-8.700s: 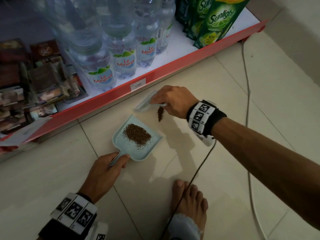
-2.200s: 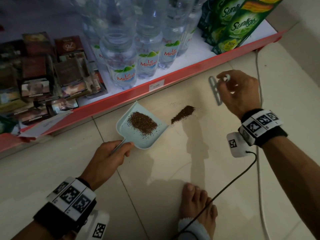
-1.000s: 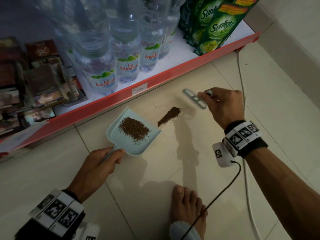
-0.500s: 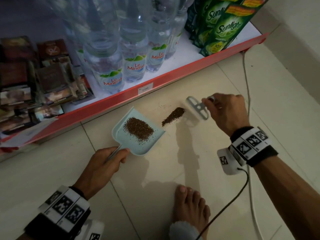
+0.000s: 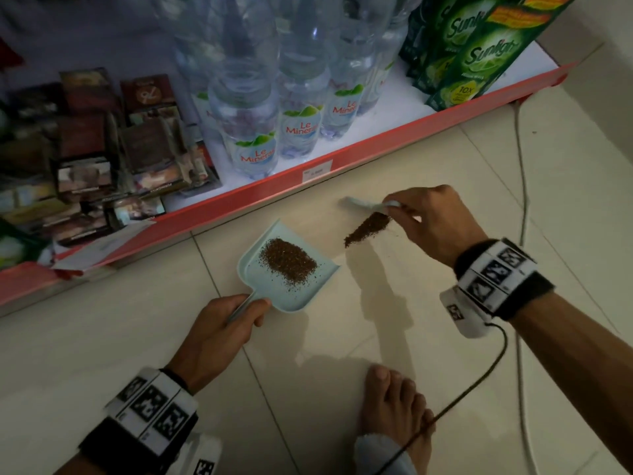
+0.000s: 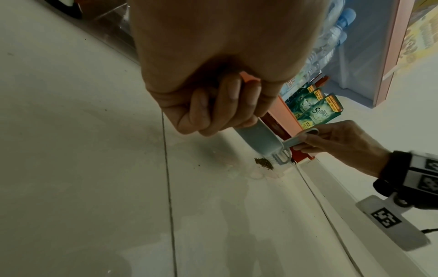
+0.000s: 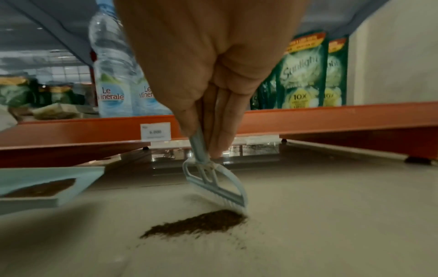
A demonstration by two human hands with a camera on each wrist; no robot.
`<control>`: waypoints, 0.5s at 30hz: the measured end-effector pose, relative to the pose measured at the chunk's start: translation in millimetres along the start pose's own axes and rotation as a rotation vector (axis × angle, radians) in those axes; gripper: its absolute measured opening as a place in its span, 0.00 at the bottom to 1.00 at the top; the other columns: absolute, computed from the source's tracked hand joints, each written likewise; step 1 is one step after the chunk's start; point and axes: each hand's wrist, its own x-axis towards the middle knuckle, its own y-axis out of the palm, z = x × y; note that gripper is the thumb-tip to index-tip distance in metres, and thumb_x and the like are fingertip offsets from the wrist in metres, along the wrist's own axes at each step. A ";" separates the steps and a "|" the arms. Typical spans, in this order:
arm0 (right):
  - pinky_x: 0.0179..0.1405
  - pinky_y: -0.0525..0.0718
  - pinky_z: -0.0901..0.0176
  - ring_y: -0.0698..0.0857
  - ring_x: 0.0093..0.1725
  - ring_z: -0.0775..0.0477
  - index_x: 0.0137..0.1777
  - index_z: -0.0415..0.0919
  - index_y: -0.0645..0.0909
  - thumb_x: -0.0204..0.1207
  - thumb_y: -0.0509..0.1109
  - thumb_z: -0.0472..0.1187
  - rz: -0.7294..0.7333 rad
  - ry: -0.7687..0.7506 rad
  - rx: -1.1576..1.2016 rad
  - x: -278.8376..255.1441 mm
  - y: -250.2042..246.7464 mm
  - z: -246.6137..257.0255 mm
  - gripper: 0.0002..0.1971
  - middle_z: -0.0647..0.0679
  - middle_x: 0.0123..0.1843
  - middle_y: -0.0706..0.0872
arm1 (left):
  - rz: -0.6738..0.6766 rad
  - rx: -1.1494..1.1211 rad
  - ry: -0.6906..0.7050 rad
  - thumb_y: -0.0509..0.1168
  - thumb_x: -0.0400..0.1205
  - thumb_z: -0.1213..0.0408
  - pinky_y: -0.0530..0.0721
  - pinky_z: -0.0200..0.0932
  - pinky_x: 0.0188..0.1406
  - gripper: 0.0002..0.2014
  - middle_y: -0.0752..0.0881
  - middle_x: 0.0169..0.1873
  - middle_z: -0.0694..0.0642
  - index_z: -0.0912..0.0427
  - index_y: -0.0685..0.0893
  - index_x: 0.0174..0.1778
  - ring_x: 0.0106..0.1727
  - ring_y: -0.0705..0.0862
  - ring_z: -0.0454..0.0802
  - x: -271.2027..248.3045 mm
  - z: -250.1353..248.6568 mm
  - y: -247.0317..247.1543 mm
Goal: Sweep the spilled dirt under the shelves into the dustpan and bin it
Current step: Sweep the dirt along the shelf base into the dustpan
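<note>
Brush set behind last heap of dirt, dustpan waiting at a shop shelf.

The right hand [image 5: 435,224] pinches the small pale-blue plastic brush [image 7: 217,189], bristles down just behind the loose brown dirt on the tile floor [image 5: 366,229]; at its eight o'clock, the left hand [image 5: 219,334] grips the pale-blue plastic dustpan [image 5: 301,293] by its handle, mouth toward the heap, one load already inside, likely to catch the next stroke.

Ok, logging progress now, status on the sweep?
Left hand grips dustpan; right hand holds brush. One dirt streak outside pan. Path clear.
</note>
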 end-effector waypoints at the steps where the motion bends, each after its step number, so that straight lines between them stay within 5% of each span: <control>1: 0.41 0.88 0.49 0.89 0.37 0.40 0.50 0.39 0.89 0.83 0.67 0.41 -0.033 -0.020 -0.004 -1.9 -3.5 -1.9 0.10 0.43 0.43 0.92 | 0.009 -0.047 0.001 0.63 0.76 0.41 0.65 0.38 0.23 0.20 0.68 0.17 0.44 0.52 0.79 0.26 0.20 0.66 0.42 2.7 -1.0 12.7; 6: 0.48 0.87 0.39 0.89 0.44 0.32 0.55 0.37 0.90 0.83 0.66 0.41 -0.168 0.118 -0.078 25.2 -7.0 -22.5 0.12 0.37 0.50 0.92 | 0.015 -0.003 0.010 0.62 0.73 0.37 0.64 0.39 0.24 0.22 0.68 0.18 0.45 0.52 0.79 0.27 0.21 0.66 0.44 6.8 3.7 17.2; 8: 0.51 0.87 0.42 0.89 0.45 0.33 0.56 0.36 0.90 0.84 0.66 0.39 -0.112 0.130 -0.038 36.7 0.0 -17.8 0.12 0.37 0.52 0.92 | 0.022 0.009 0.017 0.62 0.72 0.36 0.64 0.40 0.25 0.22 0.68 0.17 0.46 0.53 0.79 0.27 0.20 0.66 0.44 6.3 5.9 21.2; 12: 0.50 0.86 0.44 0.89 0.46 0.34 0.55 0.35 0.88 0.83 0.67 0.37 0.165 -0.083 -0.092 27.3 3.3 -8.5 0.10 0.38 0.54 0.91 | 0.008 -0.004 0.012 0.61 0.72 0.36 0.65 0.40 0.25 0.23 0.68 0.17 0.46 0.52 0.78 0.27 0.20 0.66 0.43 5.3 6.2 19.0; 15: 0.47 0.88 0.42 0.90 0.44 0.33 0.56 0.36 0.89 0.79 0.71 0.34 0.192 -0.185 -0.151 13.0 -16.7 -17.7 0.09 0.38 0.52 0.92 | -0.004 -0.022 0.006 0.62 0.72 0.36 0.66 0.40 0.26 0.22 0.68 0.17 0.46 0.52 0.78 0.26 0.20 0.66 0.44 3.0 9.3 16.4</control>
